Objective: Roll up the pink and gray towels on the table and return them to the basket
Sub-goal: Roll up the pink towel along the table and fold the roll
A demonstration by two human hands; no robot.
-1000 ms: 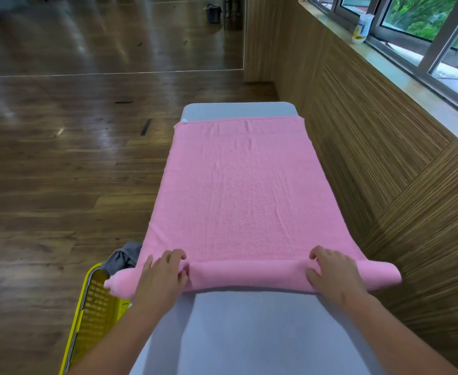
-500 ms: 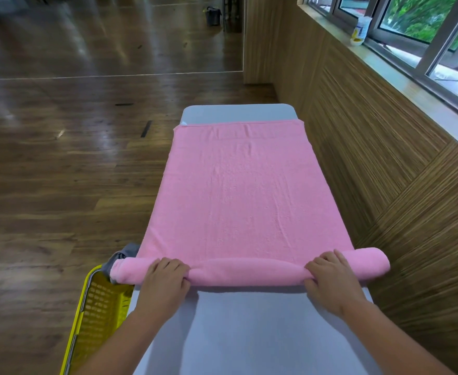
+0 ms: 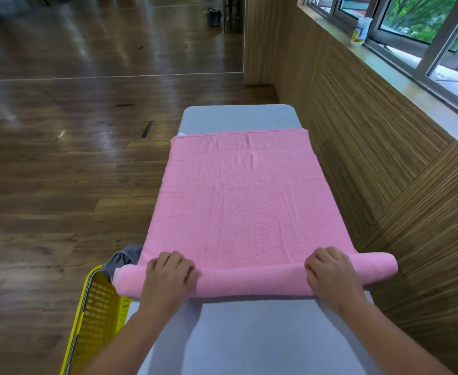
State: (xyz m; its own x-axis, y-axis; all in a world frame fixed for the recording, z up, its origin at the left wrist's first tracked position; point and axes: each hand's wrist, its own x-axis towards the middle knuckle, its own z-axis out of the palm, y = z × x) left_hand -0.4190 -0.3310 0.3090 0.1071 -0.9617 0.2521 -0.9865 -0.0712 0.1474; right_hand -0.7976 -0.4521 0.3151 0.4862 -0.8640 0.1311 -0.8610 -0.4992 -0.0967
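A pink towel lies flat along the grey table, with its near end wound into a thick roll across the table's width. My left hand presses on the roll near its left end, fingers curled over the top. My right hand grips the roll near its right end. Both roll ends stick out past the table's sides. A gray towel is bunched at the table's left, partly hidden behind the roll. The yellow basket stands on the floor at the lower left.
A wood-panelled wall runs close along the table's right side, with a window sill holding a small white bottle. Dark wooden floor spreads to the left and beyond the table's far end. A dark bin stands far back.
Both hands have pushed the roll away from me, so it has grown thicker. The towel's far edge has slid nearer, baring more table beyond it.
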